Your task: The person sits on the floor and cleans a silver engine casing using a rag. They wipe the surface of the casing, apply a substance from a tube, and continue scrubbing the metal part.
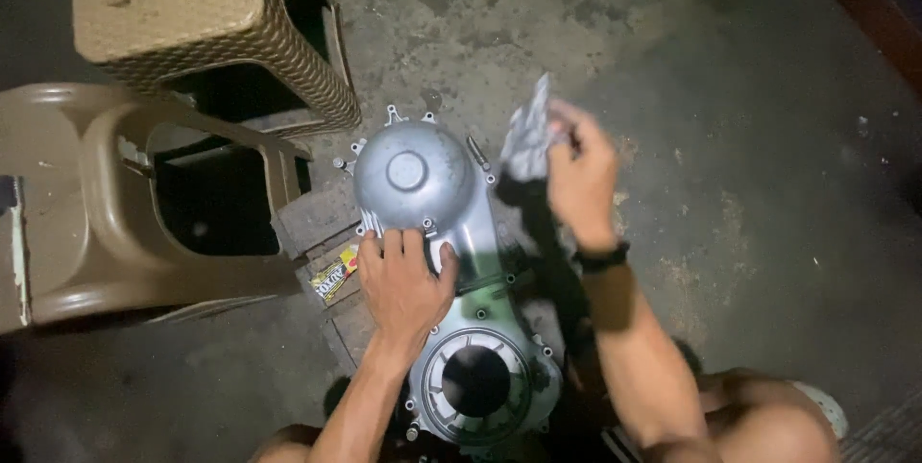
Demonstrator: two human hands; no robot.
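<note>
The engine side cover (437, 261) lies on wooden boards (322, 223) on the concrete floor (730, 136). The left hand (403, 285) presses flat on it, fingers spread. The right hand (581, 175) is raised just above it, fingers clamped on a grey rag (528, 141). The domed end looks clean; the ring end remains grimy.

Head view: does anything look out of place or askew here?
One brown plastic chair lies tipped on its side beside the upright stool. Otherwise the left hand rests flat on the engine cover; the right hand holds a rag.
</note>
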